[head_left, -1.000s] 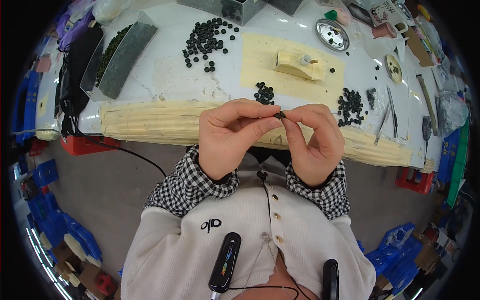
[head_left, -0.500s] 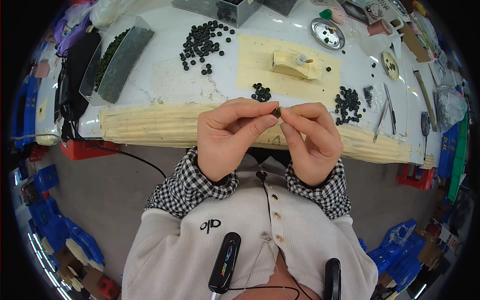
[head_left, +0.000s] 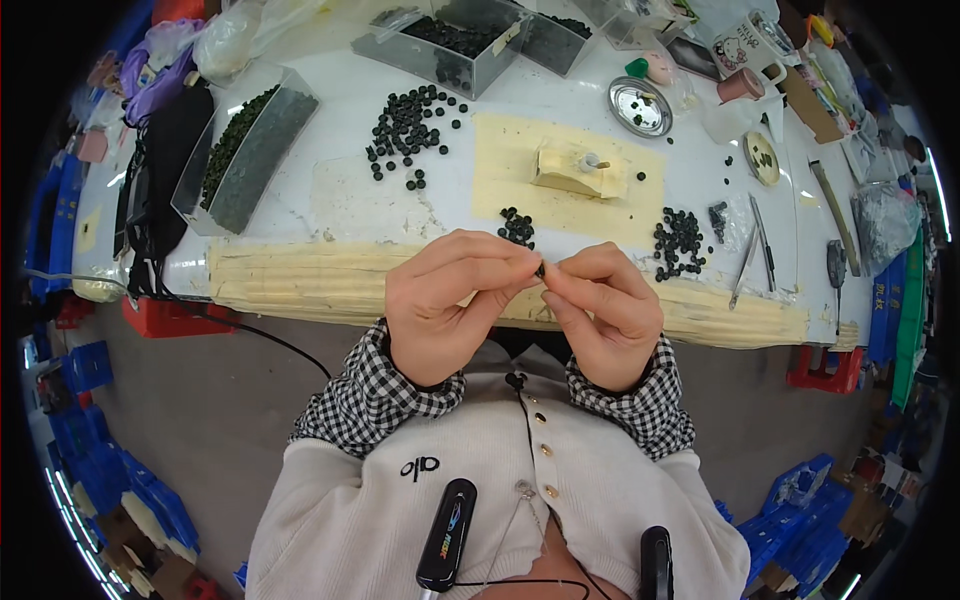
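Between the fingertips of my left hand [head_left: 450, 305] and my right hand [head_left: 605, 315] is a small black round part [head_left: 540, 270]. Both hands pinch it above the table's taped front edge, and the fingers hide most of it. Just beyond my left fingertips lies a small pile of black round parts [head_left: 516, 228]. A second pile of black parts [head_left: 680, 243] sits to the right of my right hand. Farther off, a larger spread of black ring-like parts [head_left: 405, 125] covers the table's left middle.
A cream block with a peg [head_left: 575, 172] rests on a yellow sheet [head_left: 500, 150]. Clear bins of small dark parts [head_left: 450, 45] stand behind, another bin [head_left: 250, 150] at left. To the right are a round metal dish [head_left: 640, 108], tweezers [head_left: 745, 265] and a dark-handled tool [head_left: 836, 265].
The view has tilted, so the table sits lower and more of the far bins shows. My two hands still meet at the small black part, its angle slightly changed.
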